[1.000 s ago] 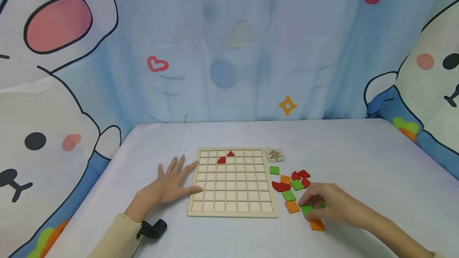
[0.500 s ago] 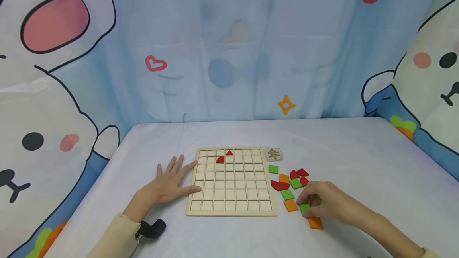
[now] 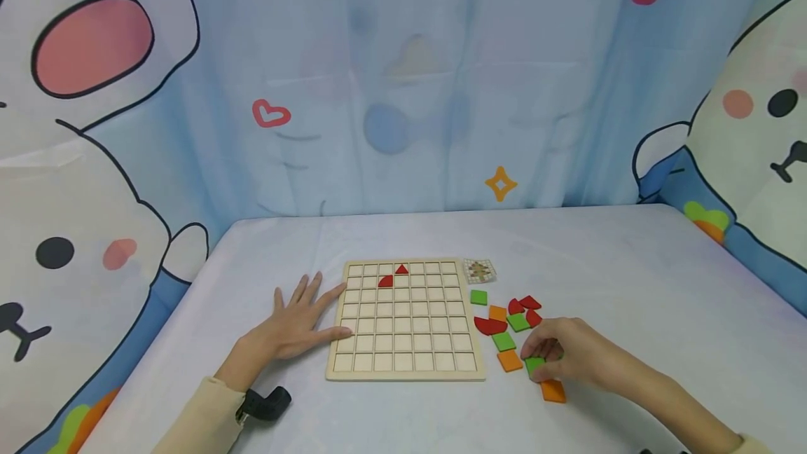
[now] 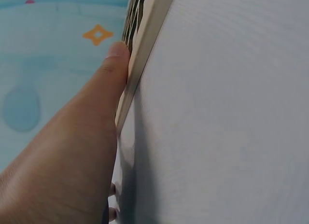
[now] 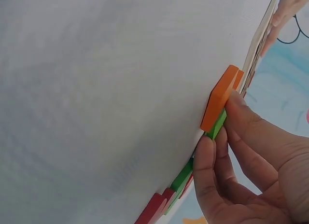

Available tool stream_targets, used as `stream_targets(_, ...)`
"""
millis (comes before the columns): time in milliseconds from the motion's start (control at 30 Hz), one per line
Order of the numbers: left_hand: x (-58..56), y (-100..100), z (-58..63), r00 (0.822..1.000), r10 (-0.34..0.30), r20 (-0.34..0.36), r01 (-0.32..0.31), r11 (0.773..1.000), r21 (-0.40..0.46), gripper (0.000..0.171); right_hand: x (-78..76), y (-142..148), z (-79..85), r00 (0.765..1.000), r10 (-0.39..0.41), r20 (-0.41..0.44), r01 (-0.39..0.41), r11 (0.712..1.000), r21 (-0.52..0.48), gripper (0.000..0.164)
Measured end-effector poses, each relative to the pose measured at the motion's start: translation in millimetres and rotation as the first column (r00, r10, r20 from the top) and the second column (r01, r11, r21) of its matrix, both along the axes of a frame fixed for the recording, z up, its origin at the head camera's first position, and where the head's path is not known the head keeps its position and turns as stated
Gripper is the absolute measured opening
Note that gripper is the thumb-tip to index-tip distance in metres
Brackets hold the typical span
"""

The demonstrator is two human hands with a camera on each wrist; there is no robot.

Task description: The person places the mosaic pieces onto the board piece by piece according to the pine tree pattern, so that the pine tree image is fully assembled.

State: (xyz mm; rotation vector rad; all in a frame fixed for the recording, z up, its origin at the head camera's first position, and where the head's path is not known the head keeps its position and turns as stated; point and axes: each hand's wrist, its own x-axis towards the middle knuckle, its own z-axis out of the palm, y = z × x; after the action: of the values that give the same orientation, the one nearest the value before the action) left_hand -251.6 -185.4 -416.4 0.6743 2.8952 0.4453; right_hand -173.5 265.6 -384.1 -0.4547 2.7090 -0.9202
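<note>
A wooden grid board [image 3: 406, 376] lies on the table with a red quarter-round tile [image 3: 386, 281] and a red triangle tile [image 3: 402, 270] in its upper squares. My left hand [image 3: 293, 324] is spread, thumb and index fingertip resting on the board's left edge; the left wrist view shows the thumb [image 4: 116, 52] against that edge. Right of the board, my right hand [image 3: 570, 349] pinches a green square tile [image 3: 534, 366] between thumb and fingers, low at the table. An orange square tile [image 3: 553, 391] lies just below the thumb and, in the right wrist view, partly covers the green tile [image 5: 217, 125].
Between board and right hand lie loose tiles: a red half-round [image 3: 490, 326], an orange square [image 3: 509, 361], a green square [image 3: 478, 297] and several others. A small patterned card [image 3: 480, 271] sits by the board's top right corner. A printed curtain [image 3: 403, 90] hangs behind the table.
The head view has shifted slightly. A bit of green that showed behind the right fingers is out of sight now. Both hands stay nearly still, the left on the board's edge, the right at the green tile.
</note>
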Motion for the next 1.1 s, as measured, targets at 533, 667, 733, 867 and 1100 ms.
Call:
stream_targets(533, -0.8, -1.4, 1.0, 1.000, -0.001, 0.016, 0.001, 1.000, -0.002, 0.088, 5.2, 10.5, -4.1, 0.998, 0.036, -0.042, -0.039, 0.997, -0.071, 0.026)
stream_targets(667, -0.9, -1.9, 1.3, 1.000, 0.002, 0.020, -0.002, 1.000, 0.003, 0.089, 5.6, 14.4, -4.9, 0.997, 0.058, -0.047, -0.062, 0.994, -0.092, 0.024)
stream_targets(733, -0.7, -2.1, 1.0, 1.000, 0.004, 0.021, -0.004, 1.000, 0.005, 0.089, 5.7, 15.8, -4.4, 0.996, 0.071, -0.050, -0.076, 0.992, -0.099, 0.023)
stream_targets(867, -1.0, -1.9, 1.0, 1.000, 0.005, 0.020, -0.005, 1.000, 0.006, 0.089, 5.3, 17.4, -1.3, 0.993, 0.087, -0.074, -0.095, 0.989, -0.115, 0.021)
stream_targets(1100, -0.4, -0.8, 2.5, 1.000, 0.008, 0.019, -0.008, 1.000, 0.002, 0.090, -3.2, 6.6, 9.0, 0.984, 0.076, -0.162, -0.099, 0.985, -0.138, 0.021)
